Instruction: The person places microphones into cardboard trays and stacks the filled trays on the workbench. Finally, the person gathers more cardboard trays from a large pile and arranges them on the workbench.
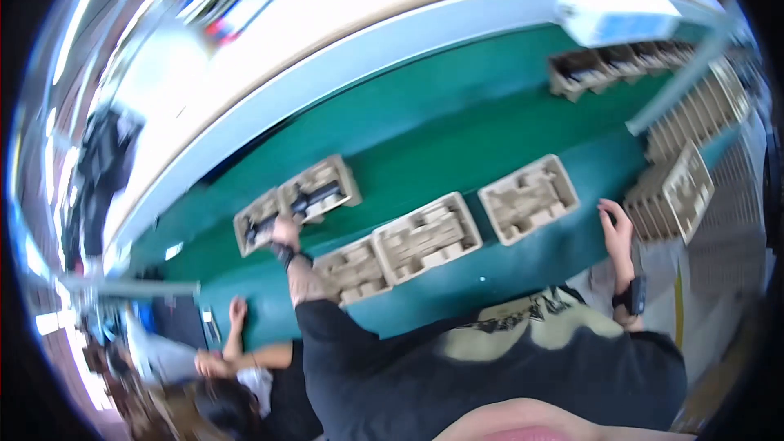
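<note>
My left hand (pixel 285 232) reaches to the near edge of two joined molded-pulp trays (pixel 353 190) on the left, whose pockets hold long black parts (pixel 316 196). Its fingers are blurred, and I cannot make out whether they grip a part or the tray. My right hand (pixel 616 227) holds nothing. Its fingers are apart, above the bench beside a single pulp tray (pixel 523 196) with bare pockets. Between my hands, two more pulp trays, a middle one (pixel 425 237) and a left one (pixel 353 268), sit end to end with no black parts visible.
Stacked pulp trays (pixel 670 200) stand at the bench's right end. Farther back, a row of filled trays (pixel 612 65) lies under a white box (pixel 621 16). A metal post (pixel 682 86) slants nearby. At lower left, another person's hands (pixel 214 364) rest by the green bench (pixel 457 131).
</note>
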Available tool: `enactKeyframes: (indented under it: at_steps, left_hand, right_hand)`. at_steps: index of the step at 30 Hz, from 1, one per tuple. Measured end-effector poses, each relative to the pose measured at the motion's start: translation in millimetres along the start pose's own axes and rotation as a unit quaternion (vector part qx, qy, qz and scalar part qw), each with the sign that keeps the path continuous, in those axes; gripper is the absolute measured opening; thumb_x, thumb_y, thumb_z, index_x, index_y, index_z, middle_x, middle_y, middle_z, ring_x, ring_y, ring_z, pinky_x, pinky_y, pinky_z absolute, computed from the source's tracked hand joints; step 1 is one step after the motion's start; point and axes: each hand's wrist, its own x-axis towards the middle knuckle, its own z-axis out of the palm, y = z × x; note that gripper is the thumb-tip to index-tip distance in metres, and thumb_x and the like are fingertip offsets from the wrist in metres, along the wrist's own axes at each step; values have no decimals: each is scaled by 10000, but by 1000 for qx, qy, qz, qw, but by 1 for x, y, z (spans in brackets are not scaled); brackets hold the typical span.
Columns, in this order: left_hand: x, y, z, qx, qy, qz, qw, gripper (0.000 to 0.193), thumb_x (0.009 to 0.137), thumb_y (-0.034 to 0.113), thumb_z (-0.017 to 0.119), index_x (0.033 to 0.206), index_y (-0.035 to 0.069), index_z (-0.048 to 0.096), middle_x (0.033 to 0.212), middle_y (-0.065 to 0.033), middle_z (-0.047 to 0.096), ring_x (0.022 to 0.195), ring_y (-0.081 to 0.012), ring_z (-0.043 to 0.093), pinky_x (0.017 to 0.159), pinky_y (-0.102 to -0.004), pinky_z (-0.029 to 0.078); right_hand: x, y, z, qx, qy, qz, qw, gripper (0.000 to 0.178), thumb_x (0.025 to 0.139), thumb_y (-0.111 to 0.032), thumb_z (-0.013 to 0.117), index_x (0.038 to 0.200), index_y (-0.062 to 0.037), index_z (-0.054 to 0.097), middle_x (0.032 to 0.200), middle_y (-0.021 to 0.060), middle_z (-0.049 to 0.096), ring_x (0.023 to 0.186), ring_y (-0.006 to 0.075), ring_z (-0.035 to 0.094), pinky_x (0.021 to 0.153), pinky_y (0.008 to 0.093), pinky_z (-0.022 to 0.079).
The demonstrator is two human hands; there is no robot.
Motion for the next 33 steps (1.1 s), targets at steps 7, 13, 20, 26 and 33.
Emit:
enactKeyframes:
  at_steps: [7, 13, 20, 26, 33]
  left_hand:
    - [2, 200, 29, -36, -35, 60, 997, 508, 800, 518, 580, 820, 25, 703, 776, -187, 682, 769, -346, 670, 709, -443, 507]
    - [-69, 429, 22, -366, -40, 372, 852, 525, 901, 305, 555, 1306, -16, 462, 1336, -273, 465, 1264, -390, 429, 1075, -388, 325]
    - [-154, 437, -56, -295, -200, 380, 854, 454, 905, 275, 580, 1293, 47, 515, 1362, -191, 481, 1272, -309, 450, 1045, -365, 351]
    - [-322, 531, -62, -189, -202, 545, 792, 420, 899, 197, 567, 1307, 113, 517, 1310, -181, 518, 1213, -321, 492, 1017, -408, 378]
    - [-319, 496, 60, -38, -62, 387, 919, 551, 793, 21, 497, 1278, 276, 557, 1299, -129, 530, 1251, -300, 455, 1068, -528, 280]
  right_hand:
    - [19, -4, 28, 79, -74, 32, 994, 194, 889, -83, 586, 1050, 11, 637, 944, 87, 674, 921, 132, 620, 814, 272, 477]
    - [21, -61, 17, 36, -136, -85, 986, 208, 862, -55, 574, 1053, -20, 649, 956, 113, 677, 910, 210, 641, 809, 313, 486]
    - [-31, -34, -110, -22, 70, -89, 993, 184, 861, -37, 549, 1006, -11, 658, 932, 111, 677, 892, 217, 642, 805, 306, 483]
    - [27, 55, -251, -145, 374, -5, 916, 354, 854, -142, 632, 1193, -46, 593, 1121, 61, 652, 954, 196, 627, 841, 286, 468]
    - [124, 97, -304, -216, 56, 28, 974, 310, 800, -296, 670, 934, -17, 689, 892, 131, 695, 779, 276, 654, 694, 373, 487]
